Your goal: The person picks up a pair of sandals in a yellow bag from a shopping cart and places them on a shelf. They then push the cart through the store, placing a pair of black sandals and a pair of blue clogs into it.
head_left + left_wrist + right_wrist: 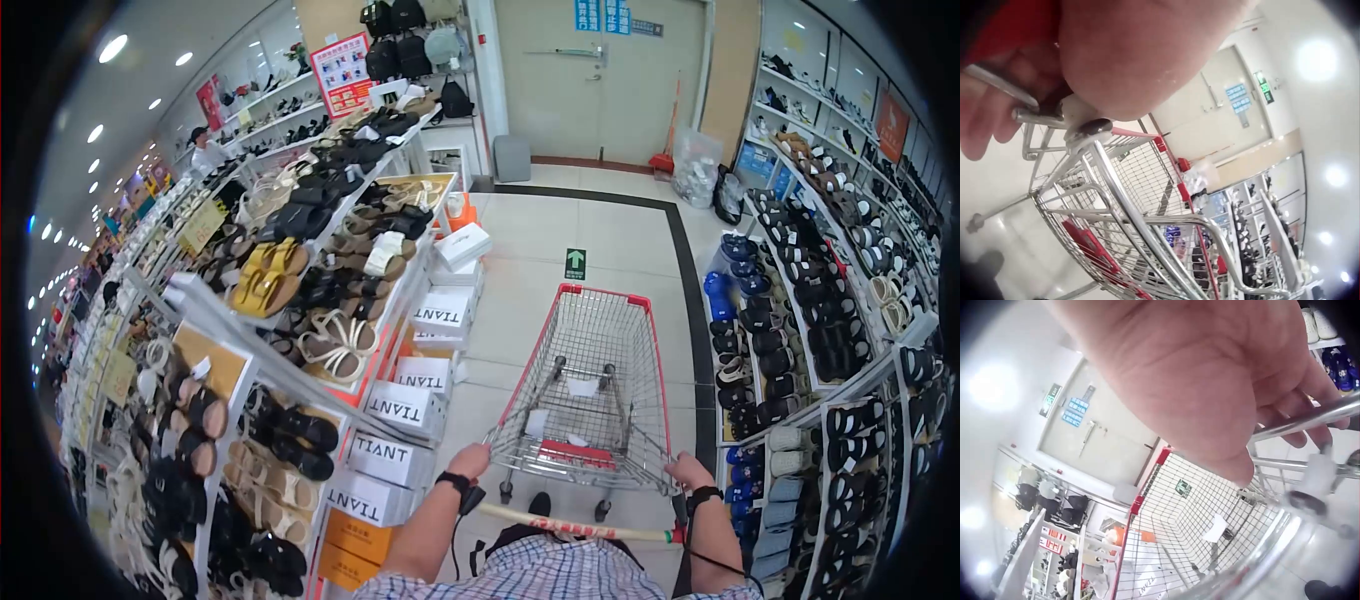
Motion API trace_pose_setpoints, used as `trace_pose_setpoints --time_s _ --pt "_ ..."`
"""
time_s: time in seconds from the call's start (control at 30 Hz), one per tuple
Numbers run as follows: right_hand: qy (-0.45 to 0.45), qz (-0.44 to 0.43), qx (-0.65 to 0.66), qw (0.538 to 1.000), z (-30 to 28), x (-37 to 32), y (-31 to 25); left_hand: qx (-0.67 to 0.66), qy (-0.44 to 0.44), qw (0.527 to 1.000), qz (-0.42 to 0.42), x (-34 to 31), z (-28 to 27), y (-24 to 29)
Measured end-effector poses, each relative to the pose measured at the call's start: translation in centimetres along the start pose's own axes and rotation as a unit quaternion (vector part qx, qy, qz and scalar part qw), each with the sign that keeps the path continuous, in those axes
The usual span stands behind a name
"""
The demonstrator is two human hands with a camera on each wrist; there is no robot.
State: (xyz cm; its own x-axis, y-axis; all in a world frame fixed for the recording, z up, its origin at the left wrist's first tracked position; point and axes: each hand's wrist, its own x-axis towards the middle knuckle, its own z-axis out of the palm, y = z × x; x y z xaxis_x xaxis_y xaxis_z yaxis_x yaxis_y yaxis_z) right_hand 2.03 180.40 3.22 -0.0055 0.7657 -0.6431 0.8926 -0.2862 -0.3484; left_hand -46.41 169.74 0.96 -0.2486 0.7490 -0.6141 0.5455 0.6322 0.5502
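**Two hands grip a wire shopping cart in a shoe-store aisle**

A silver wire-mesh shopping cart with red plastic trim (640,300) stands on pale floor tiles (510,265), right of centre and low in the head view. The person's left hand (468,463) is clamped on the metal frame at the cart's near left corner, and the right hand (687,472) is clamped on the near right corner; in the right wrist view its fingers curl over a silver tube. Below the hands, a pale push bar with red lettering (575,527) crosses in front of a checked shirt (530,570). A red plastic panel (575,455) sits at the near end of the basket. White paper-like pieces (582,387) show through the mesh; whether they lie inside or beneath is unclear.

Just beyond the cart, a green floor sign with a white arrow (575,262) marks the tiles. White shoeboxes lettered TIANT (405,405) stack left of the cart, above orange boxes (350,550) at lower left. Yellow strapped sandals (268,278) lie on the rack at centre left. Dark shoes (825,300) fill sloping racks at right. At top centre is a beige door (545,100), with a grey bin (512,158) beside it.
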Motion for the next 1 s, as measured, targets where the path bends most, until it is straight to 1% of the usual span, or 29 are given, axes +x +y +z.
trace_pose_setpoints --time_s 0.07,0.1,0.13,0.17,0.2,0.23,0.27,0.3,0.33,0.37,0.4,0.47,0.5,0.53,0.57,0.6,0.67,0.7,0.77,0.8,0.87,0.93,1.0 --pt "0.032 0.005 -0.042 0.999 -0.8 0.4 -0.5 0.009 -0.003 1.000 0.011 4.5 -1.5 2.1" --pt "0.090 -0.028 -0.062 0.994 -0.3 1.4 -0.2 0.021 -0.017 0.999 0.024 6.7 -2.6 3.3" --pt "0.099 -0.023 -0.054 0.993 -0.3 2.6 0.1 0.032 -0.030 0.998 0.038 8.9 -3.4 4.7" --pt "0.088 0.002 0.056 0.995 -0.9 2.7 -0.9 -0.001 -0.049 0.999 -0.013 9.5 -4.6 7.0" --pt "0.075 0.023 0.164 0.983 -1.7 3.3 -1.7 0.002 -0.048 0.999 -0.004 9.8 -5.7 8.7" --pt "0.059 0.025 0.220 0.973 -2.2 4.6 -1.8 0.023 -0.052 0.998 -0.008 10.2 -6.8 10.2" --pt "0.065 0.022 0.226 0.972 -3.1 5.8 -2.6 0.044 -0.053 0.998 -0.012 10.9 -8.1 11.5" --pt "0.063 0.032 0.251 0.965 -4.2 6.8 -3.6 0.072 -0.086 0.994 -0.008 12.0 -9.2 12.5" --pt "0.058 0.042 0.276 0.959 -5.0 8.2 -4.5 0.106 -0.079 0.991 0.004 13.9 -9.3 12.2" --pt "0.047 0.033 0.274 0.960 -5.6 10.4 -4.5 0.137 -0.053 0.989 0.030 15.8 -9.2 11.6" --pt "0.047 0.027 0.279 0.959 -6.2 12.3 -4.9 0.092 -0.042 0.995 0.007 15.6 -9.6 12.6" --pt "0.063 0.040 0.277 0.958 -8.3 15.7 -5.9 0.127 0.007 0.988 0.092 25.1 -6.6 4.8" --pt "0.057 0.035 0.279 0.958 -9.4 17.5 -6.3 -0.008 0.053 0.998 0.029 22.6 -7.5 9.4" --pt "0.055 0.031 0.279 0.958 -10.8 19.5 -7.1 -0.143 0.096 0.984 -0.036 18.8 -8.5 15.2" --pt "0.063 0.031 0.278 0.958 -11.8 21.1 -7.6 -0.074 0.127 0.989 -0.031 19.9 -8.7 16.5" --pt "0.069 0.032 0.278 0.958 -12.8 22.5 -8.1 -0.073 0.129 0.988 -0.041 21.4 -8.7 17.3" --pt "0.050 0.026 0.265 0.963 -16.5 25.7 -10.2 0.033 0.231 0.972 0.027 24.6 -8.2 19.1" --pt "0.052 0.017 0.252 0.966 -18.1 27.3 -10.9 0.016 0.223 0.975 0.017 25.0 -8.8 21.3" --pt "0.067 0.000 0.225 0.972 -20.9 30.8 -12.4 0.018 0.226 0.974 0.026 28.5 -9.0 22.9" --pt "0.057 0.004 0.246 0.968 -22.3 33.5 -12.8 -0.005 0.214 0.976 0.027 29.8 -9.4 24.4" --pt "0.051 -0.017 0.227 0.973 -25.3 38.4 -13.9 -0.034 0.198 0.979 0.017 32.9 -10.2 26.4" --pt "0.045 -0.019 0.220 0.974 -28.2 42.2 -15.7 -0.097 0.204 0.973 0.038 36.6 -10.1 28.2" --pt "0.047 -0.031 0.232 0.971 -31.5 45.6 -17.9 -0.112 0.213 0.970 0.041 39.6 -10.4 30.7"
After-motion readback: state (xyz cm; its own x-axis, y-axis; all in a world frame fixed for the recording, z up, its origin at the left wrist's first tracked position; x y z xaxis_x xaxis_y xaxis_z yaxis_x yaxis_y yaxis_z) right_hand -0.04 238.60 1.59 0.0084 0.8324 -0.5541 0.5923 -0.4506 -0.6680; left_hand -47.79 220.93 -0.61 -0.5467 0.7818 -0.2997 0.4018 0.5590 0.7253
